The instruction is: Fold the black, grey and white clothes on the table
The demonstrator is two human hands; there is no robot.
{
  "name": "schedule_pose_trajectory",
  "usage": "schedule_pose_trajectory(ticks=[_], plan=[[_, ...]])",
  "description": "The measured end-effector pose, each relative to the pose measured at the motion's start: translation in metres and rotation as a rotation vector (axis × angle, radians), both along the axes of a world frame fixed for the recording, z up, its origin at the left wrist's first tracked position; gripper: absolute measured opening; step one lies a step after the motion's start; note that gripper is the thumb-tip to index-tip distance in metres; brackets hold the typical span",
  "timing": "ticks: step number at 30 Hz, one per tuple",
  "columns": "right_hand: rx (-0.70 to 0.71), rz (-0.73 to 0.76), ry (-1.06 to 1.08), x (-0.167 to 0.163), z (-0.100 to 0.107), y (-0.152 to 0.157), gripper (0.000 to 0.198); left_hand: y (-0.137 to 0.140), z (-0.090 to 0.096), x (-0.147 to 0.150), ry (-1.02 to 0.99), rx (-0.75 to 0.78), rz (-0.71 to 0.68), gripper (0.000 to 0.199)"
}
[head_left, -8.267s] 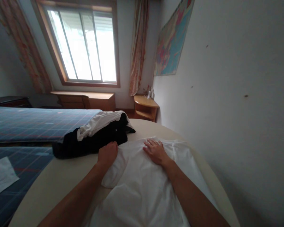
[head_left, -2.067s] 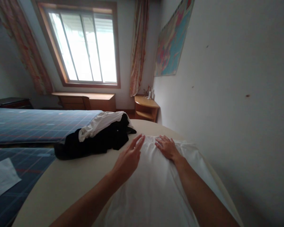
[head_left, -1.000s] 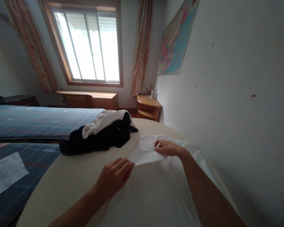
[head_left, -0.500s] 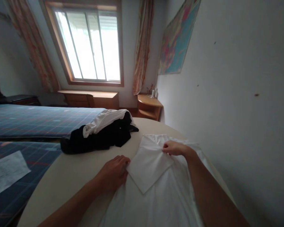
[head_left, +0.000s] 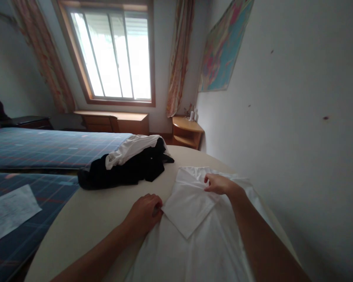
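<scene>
Your left hand (head_left: 147, 213): curled at the left edge of the white garment (head_left: 194, 252), thumb and forefinger bent into a loop, tips against the cloth; you cannot tell from here whether they pinch it.
Your right hand (head_left: 219, 184): resting low over the garment's far right part, fingers loosely bent, a small gap between forefinger and thumb; whether any cloth is caught is hidden.
White garment, one: spread on the near right part of the cream round table (head_left: 76, 227), its far left portion turned over into a flap (head_left: 190, 213) whose corner points toward you.
Clothes pile, one: on the table's far left, a white cloth (head_left: 132, 149) lying over black clothing (head_left: 129, 172); the number of black pieces is unclear.
Blue plaid surfaces (head_left: 55, 192), two: to your left, one behind the other, the nearer bearing one paper sheet (head_left: 14, 211).
Corner stand (head_left: 188, 123), one: open-fronted, with small white items (head_left: 191, 115) on top; its shelf interior is too dim to read.
Desk (head_left: 132, 121), one: wooden, below the window.
Wall and window: one window (head_left: 114, 55), two patterned curtains (head_left: 181, 55), one colourful map (head_left: 223, 51).
</scene>
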State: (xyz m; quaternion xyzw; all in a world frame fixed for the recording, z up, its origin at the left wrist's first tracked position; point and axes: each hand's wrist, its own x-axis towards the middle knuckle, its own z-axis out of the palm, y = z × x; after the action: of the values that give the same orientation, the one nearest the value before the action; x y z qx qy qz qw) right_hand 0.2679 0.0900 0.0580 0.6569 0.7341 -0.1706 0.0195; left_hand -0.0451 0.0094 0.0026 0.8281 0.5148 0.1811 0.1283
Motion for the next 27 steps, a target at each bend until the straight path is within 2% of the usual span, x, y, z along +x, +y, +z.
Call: schedule_pose_trajectory(ticks=[4, 7, 10, 12, 13, 16, 18, 22, 25, 27], plan=[[0.077, 0.109, 0.003, -0.037, 0.013, -0.015, 0.027, -0.002, 0.0, 0.002, 0.045, -0.005, 0.019, 0.014], [0.083, 0.316, 0.038, -0.076, 0.019, -0.037, 0.024, -0.003, 0.0, 0.005, 0.047, -0.002, 0.045, 0.018], [0.113, 0.43, -0.052, -0.114, 0.019, -0.063, 0.047, -0.004, 0.001, 0.006, 0.029, -0.026, 0.085, 0.018], [0.157, 0.409, -0.129, -0.132, 0.017, -0.077, 0.059, -0.003, 0.001, 0.006, 0.01, -0.053, 0.096, 0.018], [0.167, 0.407, -0.148, -0.139, 0.016, -0.083, 0.058, -0.002, 0.001, 0.005, -0.006, -0.065, 0.093, 0.019], [0.156, 0.422, -0.182, -0.147, 0.014, -0.089, 0.045, 0.0, -0.001, 0.002, -0.063, -0.085, 0.074, 0.019], [0.141, 0.428, -0.2, -0.147, 0.013, -0.088, 0.044, 0.001, -0.002, -0.001, -0.089, -0.094, 0.065, 0.018], [0.126, 0.47, -0.235, -0.146, 0.012, -0.084, 0.032, 0.001, -0.003, -0.003, -0.078, -0.096, 0.04, 0.017], [0.092, 0.484, -0.265, -0.145, 0.016, -0.084, 0.031, 0.0, 0.0, -0.003, -0.046, -0.083, 0.027, 0.02], [0.045, 0.487, -0.242, -0.141, 0.019, -0.083, 0.032, -0.002, 0.003, -0.003, -0.022, -0.064, -0.007, 0.028]])
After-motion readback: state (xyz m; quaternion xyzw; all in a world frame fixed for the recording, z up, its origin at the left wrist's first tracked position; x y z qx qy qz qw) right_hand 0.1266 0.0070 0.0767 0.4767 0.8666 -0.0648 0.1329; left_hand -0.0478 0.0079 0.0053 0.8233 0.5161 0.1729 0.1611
